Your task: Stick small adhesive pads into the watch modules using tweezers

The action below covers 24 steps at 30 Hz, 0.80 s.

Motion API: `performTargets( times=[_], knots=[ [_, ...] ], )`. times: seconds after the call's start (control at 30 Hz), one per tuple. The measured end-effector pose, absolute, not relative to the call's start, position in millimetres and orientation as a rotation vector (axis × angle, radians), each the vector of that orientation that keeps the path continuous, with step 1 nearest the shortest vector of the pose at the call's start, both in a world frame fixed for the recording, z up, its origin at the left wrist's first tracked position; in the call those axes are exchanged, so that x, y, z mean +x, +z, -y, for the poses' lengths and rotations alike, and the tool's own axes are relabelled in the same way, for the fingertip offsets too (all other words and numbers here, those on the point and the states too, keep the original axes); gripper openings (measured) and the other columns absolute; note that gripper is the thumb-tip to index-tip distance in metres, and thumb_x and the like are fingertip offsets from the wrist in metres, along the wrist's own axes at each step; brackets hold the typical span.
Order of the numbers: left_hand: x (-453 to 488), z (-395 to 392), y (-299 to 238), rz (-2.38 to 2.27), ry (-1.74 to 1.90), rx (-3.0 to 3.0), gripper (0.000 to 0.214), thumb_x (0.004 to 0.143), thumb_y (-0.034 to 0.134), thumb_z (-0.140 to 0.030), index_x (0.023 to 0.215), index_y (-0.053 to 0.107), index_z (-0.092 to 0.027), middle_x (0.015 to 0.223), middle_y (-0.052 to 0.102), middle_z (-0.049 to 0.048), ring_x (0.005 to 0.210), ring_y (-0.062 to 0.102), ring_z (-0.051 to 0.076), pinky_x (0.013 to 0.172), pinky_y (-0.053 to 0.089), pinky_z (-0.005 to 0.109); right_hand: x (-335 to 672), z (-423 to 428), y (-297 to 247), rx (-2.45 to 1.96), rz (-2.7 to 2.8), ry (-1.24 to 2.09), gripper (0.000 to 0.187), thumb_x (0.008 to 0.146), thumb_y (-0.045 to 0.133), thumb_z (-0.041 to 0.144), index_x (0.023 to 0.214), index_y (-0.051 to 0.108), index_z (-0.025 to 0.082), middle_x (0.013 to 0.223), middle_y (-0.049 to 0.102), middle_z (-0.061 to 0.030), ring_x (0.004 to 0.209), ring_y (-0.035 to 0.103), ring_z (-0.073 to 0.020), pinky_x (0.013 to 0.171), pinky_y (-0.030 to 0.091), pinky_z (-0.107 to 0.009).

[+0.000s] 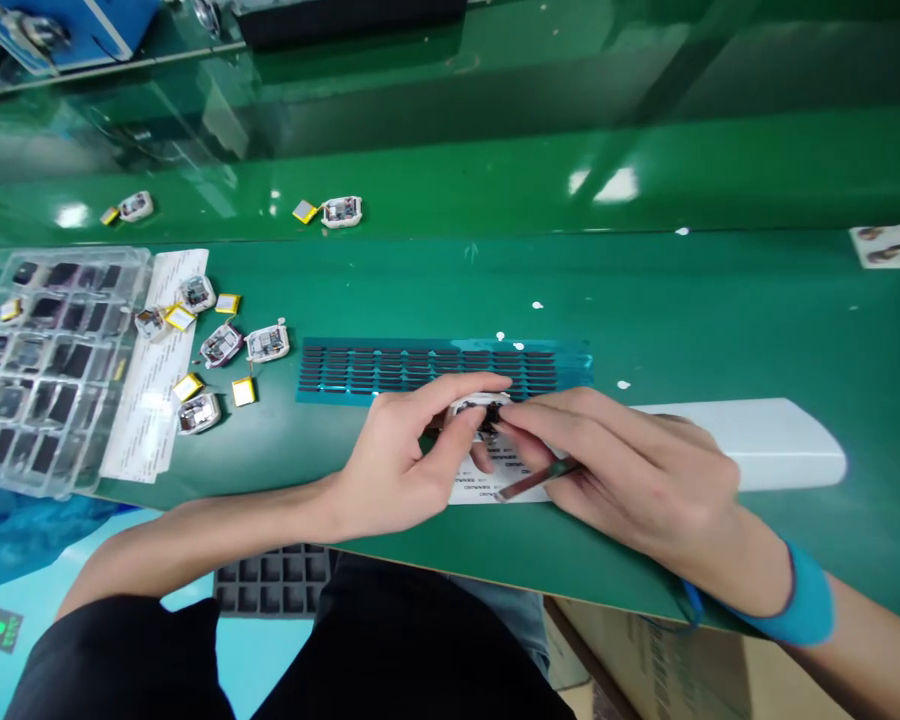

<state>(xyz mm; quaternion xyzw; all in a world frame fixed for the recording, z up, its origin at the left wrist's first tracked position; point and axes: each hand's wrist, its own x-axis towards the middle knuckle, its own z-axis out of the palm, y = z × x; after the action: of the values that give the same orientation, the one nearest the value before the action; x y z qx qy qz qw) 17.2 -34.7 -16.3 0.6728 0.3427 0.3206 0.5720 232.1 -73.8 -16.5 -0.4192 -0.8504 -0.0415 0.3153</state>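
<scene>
Between the thumb and fingers of my left hand [401,465] is a small white device casing [461,404], held above a printed white sheet [480,490]. The fingertips of my right hand [645,475] meet at the casing's right side, on a small black part [493,416]. Metal tweezers [529,483] lie tucked in that same hand, their end pointing left over the sheet. Both hands partly cover the casing, so its inside is mostly hidden. Just behind the hands lies a blue strip sheet [337,372] with rows of dark narrow pieces.
Several open casings [268,343] with yellow battery cells [244,391] lie to the left, beside a clear compartment box [82,340]. Two more casings stand farther back, including one casing [342,211] near the middle. A white rounded object [780,445] lies behind my right hand.
</scene>
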Motion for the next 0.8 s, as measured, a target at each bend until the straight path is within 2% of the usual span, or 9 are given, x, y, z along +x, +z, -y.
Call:
performTargets(
  times=[0.07, 0.17, 0.27, 0.37, 0.47, 0.57, 0.7, 0.8],
  knots=[
    [17, 35, -16, -0.827, 0.764, 1.689, 0.026, 0.107, 0.057, -0.021, 0.125, 0.074, -0.016, 0.078, 0.081, 0.0012, 0.064, 0.076, 0.013, 0.058, 0.058, 0.021, 233, 74, -15, -1.103, 2.314, -0.183, 0.023, 0.105, 0.051, 0.002, 0.117, 0.062, 0.019, 0.087, 0.077, 0.0012, 0.063, 0.070, -0.0122, 0.052, 0.052, -0.028],
    [16, 32, -17, -0.863, 0.769, 1.731, 0.025, 0.105, 0.058, -0.021, 0.121, 0.076, -0.017, 0.076, 0.080, 0.0007, 0.061, 0.075, 0.013, 0.054, 0.055, 0.022, 235, 74, -13, -1.100, 2.314, -0.135, 0.031, 0.102, 0.051, 0.000, 0.121, 0.063, 0.021, 0.092, 0.079, 0.0018, 0.064, 0.072, -0.0120, 0.050, 0.052, -0.027],
    [14, 28, -17, -0.880, 0.808, 1.730, 0.020, 0.105, 0.063, -0.024, 0.117, 0.078, -0.018, 0.069, 0.078, -0.0005, 0.058, 0.074, 0.014, 0.055, 0.056, 0.024, 238, 75, -15, -1.153, 2.197, 0.052, 0.048, 0.092, 0.054, -0.008, 0.124, 0.064, 0.027, 0.102, 0.081, 0.0027, 0.077, 0.077, -0.0137, 0.058, 0.058, -0.025],
    [14, 26, -16, -0.877, 0.791, 1.701, 0.017, 0.103, 0.067, -0.026, 0.113, 0.078, -0.018, 0.066, 0.076, -0.0003, 0.057, 0.073, 0.014, 0.056, 0.055, 0.024, 238, 75, -17, -1.193, 2.132, 0.096, 0.054, 0.087, 0.052, -0.012, 0.121, 0.065, 0.028, 0.104, 0.081, 0.0021, 0.083, 0.079, -0.0152, 0.063, 0.062, -0.025],
    [15, 25, -12, -0.783, 0.580, 1.426, 0.017, 0.102, 0.068, -0.029, 0.109, 0.075, -0.015, 0.071, 0.074, 0.0013, 0.057, 0.075, 0.015, 0.051, 0.053, 0.022, 237, 75, -17, -1.171, 2.120, 0.068, 0.052, 0.087, 0.053, -0.014, 0.119, 0.064, 0.025, 0.105, 0.081, -0.0003, 0.083, 0.079, -0.0147, 0.063, 0.061, -0.024],
    [16, 25, -7, -0.672, 0.410, 1.111, 0.022, 0.101, 0.074, -0.034, 0.107, 0.071, -0.013, 0.080, 0.075, 0.0029, 0.061, 0.079, 0.018, 0.054, 0.056, 0.022, 238, 74, -14, -1.133, 2.127, 0.083, 0.042, 0.093, 0.061, -0.010, 0.117, 0.064, 0.023, 0.102, 0.081, -0.0017, 0.084, 0.078, -0.0145, 0.065, 0.060, -0.023],
    [15, 22, -5, -0.650, 0.492, 0.995, 0.027, 0.100, 0.079, -0.036, 0.110, 0.069, -0.014, 0.083, 0.076, 0.0014, 0.063, 0.080, 0.016, 0.063, 0.062, 0.023, 238, 74, -8, -1.148, 2.075, 0.077, 0.015, 0.108, 0.063, 0.012, 0.119, 0.064, 0.023, 0.097, 0.080, -0.0030, 0.080, 0.077, -0.0138, 0.062, 0.058, -0.023],
    [14, 21, -5, -0.662, 0.524, 0.996, 0.031, 0.100, 0.080, -0.040, 0.111, 0.069, -0.014, 0.080, 0.076, 0.0011, 0.062, 0.079, 0.017, 0.062, 0.061, 0.024, 236, 74, -7, -1.170, 2.078, 0.107, 0.015, 0.106, 0.069, 0.016, 0.117, 0.063, 0.024, 0.096, 0.080, -0.0021, 0.078, 0.077, -0.0125, 0.059, 0.056, -0.022]
  ],
)
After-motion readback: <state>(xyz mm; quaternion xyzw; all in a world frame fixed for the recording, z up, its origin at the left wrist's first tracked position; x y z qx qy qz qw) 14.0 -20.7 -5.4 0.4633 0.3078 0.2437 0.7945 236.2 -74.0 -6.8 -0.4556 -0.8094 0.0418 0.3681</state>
